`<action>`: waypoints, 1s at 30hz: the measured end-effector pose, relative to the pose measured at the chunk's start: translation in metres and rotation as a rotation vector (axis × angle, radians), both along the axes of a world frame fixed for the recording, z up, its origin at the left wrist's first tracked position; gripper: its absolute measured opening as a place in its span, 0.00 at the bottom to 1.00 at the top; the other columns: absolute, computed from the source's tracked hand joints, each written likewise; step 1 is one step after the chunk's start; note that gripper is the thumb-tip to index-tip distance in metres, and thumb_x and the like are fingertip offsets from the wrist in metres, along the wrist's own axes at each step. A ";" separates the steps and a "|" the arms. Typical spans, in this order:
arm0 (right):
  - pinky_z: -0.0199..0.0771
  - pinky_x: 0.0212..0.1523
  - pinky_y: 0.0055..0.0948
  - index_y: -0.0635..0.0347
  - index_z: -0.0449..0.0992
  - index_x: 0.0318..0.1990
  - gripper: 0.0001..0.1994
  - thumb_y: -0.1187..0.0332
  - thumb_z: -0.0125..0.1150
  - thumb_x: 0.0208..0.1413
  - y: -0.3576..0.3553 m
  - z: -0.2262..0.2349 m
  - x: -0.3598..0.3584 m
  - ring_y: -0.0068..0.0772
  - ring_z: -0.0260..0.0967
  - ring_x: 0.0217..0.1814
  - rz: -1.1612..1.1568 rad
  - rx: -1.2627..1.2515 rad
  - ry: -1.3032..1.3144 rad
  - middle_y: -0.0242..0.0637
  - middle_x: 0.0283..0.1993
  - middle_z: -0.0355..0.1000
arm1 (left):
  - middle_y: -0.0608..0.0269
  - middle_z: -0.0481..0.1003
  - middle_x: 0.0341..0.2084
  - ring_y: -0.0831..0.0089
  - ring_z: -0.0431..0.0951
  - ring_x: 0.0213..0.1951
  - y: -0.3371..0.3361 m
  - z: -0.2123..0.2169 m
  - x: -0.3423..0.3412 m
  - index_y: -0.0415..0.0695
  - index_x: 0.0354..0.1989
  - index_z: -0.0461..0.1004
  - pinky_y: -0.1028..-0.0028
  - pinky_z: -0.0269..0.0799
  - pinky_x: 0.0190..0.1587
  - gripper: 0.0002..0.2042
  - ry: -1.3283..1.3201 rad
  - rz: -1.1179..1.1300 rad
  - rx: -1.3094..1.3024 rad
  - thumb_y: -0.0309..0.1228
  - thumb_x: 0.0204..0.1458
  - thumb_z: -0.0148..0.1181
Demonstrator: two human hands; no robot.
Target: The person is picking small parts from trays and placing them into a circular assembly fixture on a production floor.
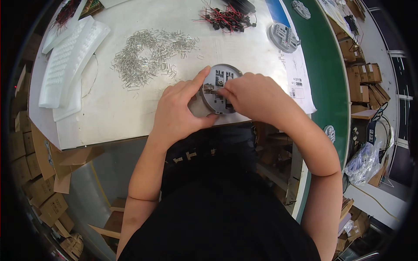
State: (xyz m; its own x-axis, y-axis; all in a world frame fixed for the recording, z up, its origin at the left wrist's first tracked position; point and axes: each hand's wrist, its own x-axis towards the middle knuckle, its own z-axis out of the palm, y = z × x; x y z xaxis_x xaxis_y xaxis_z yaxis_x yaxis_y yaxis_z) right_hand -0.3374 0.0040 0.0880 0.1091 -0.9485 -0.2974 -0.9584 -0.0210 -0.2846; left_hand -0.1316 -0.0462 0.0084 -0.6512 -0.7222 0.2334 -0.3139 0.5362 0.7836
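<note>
A round grey plastic housing (217,103) with dark slots and small metal parts lies at the table's front edge. My left hand (175,108) grips its left rim, thumb at the near side and index finger at the far side. Over the housing's right half, my right hand (257,93) is closed in a pinch, fingertips at the middle of its face. Whatever the pinch holds is hidden by the fingers. A small metal piece (209,89) shows in the housing just left of those fingertips. Beyond my left hand spreads a pile of bent, U-shaped metal wire pieces (146,56).
Black components with red wires (228,19) lie at the back. Another grey housing (283,38) sits at the far right on printed sheets (300,87). White plastic trays (72,65) are stacked at the left. A green surface (324,74) runs along the right; cardboard boxes (52,209) stand below left.
</note>
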 end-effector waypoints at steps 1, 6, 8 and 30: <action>0.77 0.36 0.53 0.61 0.82 0.31 0.19 0.57 0.56 0.70 0.000 -0.003 -0.001 0.60 0.77 0.34 -0.003 0.001 -0.001 0.51 0.29 0.78 | 0.60 0.77 0.33 0.61 0.75 0.34 0.000 0.001 0.000 0.49 0.73 0.69 0.64 0.72 0.46 0.50 0.001 -0.001 -0.010 0.31 0.30 0.80; 0.80 0.34 0.46 0.59 0.82 0.32 0.18 0.54 0.60 0.68 0.007 -0.006 -0.010 0.53 0.79 0.31 -0.075 -0.055 -0.118 0.46 0.27 0.79 | 0.61 0.79 0.34 0.67 0.75 0.34 -0.003 0.003 0.006 0.46 0.74 0.69 0.68 0.73 0.45 0.47 -0.064 -0.029 -0.014 0.24 0.36 0.76; 0.80 0.33 0.45 0.58 0.82 0.33 0.16 0.53 0.65 0.64 0.015 -0.003 -0.018 0.50 0.78 0.29 -0.220 -0.116 -0.354 0.44 0.26 0.78 | 0.60 0.78 0.34 0.65 0.76 0.34 -0.004 0.000 0.008 0.46 0.72 0.70 0.68 0.73 0.44 0.43 0.011 -0.011 0.093 0.24 0.40 0.76; 0.79 0.47 0.43 0.61 0.85 0.48 0.23 0.47 0.66 0.62 0.252 -0.065 -0.454 0.52 0.82 0.44 -1.194 -0.533 0.788 0.48 0.39 0.84 | 0.59 0.80 0.39 0.71 0.79 0.40 0.005 -0.010 0.009 0.38 0.45 0.84 0.74 0.75 0.44 0.09 0.087 0.096 0.064 0.19 0.56 0.68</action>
